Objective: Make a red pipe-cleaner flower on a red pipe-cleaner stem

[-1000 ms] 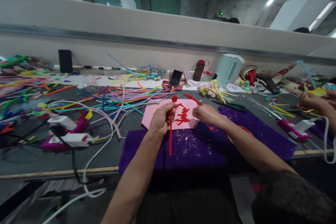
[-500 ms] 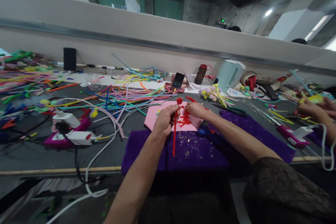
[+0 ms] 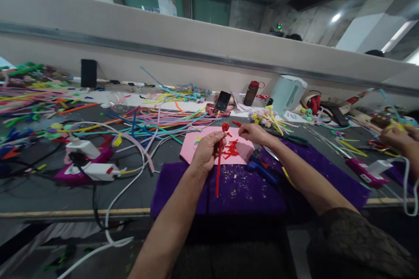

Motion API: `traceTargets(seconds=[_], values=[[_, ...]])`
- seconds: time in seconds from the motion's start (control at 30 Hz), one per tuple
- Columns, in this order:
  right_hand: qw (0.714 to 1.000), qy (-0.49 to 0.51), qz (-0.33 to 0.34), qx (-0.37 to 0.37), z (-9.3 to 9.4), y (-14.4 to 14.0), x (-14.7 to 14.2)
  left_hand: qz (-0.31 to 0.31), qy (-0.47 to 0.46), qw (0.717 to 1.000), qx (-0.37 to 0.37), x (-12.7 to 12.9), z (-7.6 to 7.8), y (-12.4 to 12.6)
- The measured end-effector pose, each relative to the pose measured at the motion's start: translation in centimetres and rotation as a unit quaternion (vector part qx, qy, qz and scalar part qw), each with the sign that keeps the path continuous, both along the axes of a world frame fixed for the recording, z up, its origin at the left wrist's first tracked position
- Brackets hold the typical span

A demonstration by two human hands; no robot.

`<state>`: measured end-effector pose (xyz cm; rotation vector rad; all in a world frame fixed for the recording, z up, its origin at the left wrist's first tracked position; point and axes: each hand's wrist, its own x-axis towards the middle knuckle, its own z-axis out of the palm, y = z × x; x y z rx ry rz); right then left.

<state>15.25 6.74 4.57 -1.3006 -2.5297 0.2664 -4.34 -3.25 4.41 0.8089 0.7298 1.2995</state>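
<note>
My left hand pinches a red pipe cleaner stem that hangs down toward the purple cloth. A small, curled red flower head tops the stem, just above my fingertips. To its right is my right hand, its fingers closed. A bit of red shows at those fingertips; whether they grip it or it lies behind them I cannot tell. Below and between the hands, short red pipe cleaner pieces lie scattered on a pink sheet.
A blue-handled tool lies on the cloth by my right forearm. Behind are a phone, a bottle and a kettle. Pipe cleaners and a power strip lie left. Another person's hand works far right.
My right hand has moved away from the red flower head, to the right. My left hand keeps its hold on the stem. The blue-handled tool shows more fully now.
</note>
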Motion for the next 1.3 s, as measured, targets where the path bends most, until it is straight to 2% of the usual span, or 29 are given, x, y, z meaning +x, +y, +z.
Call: traceTargets(seconds=[0.23, 0.47, 0.83, 1.1, 1.3], values=[[0.987, 0.138, 0.012, -0.086, -1.2, -1.1, 1.4, -0.006, 0.031, 0.999, -0.018, 0.6, -0.4, 0.1], [0.981, 0.181, -0.013, -0.064, -2.1, -1.6, 1.9, -0.047, 0.041, 0.997, -0.054, 1.2, -0.7, 0.2], [0.993, 0.12, -0.019, 0.002, -1.7, -2.4, 1.7, -0.049, 0.05, 0.995, -0.068, 1.2, -1.0, 0.4], [0.999, 0.051, 0.006, -0.016, -1.8, -2.5, 1.7, -0.056, 0.059, 0.995, -0.056, 1.1, -1.0, 0.3], [0.996, 0.085, 0.022, -0.024, -1.3, -2.8, 1.5, -0.053, 0.071, 0.995, -0.042, 1.2, -0.7, 0.3]])
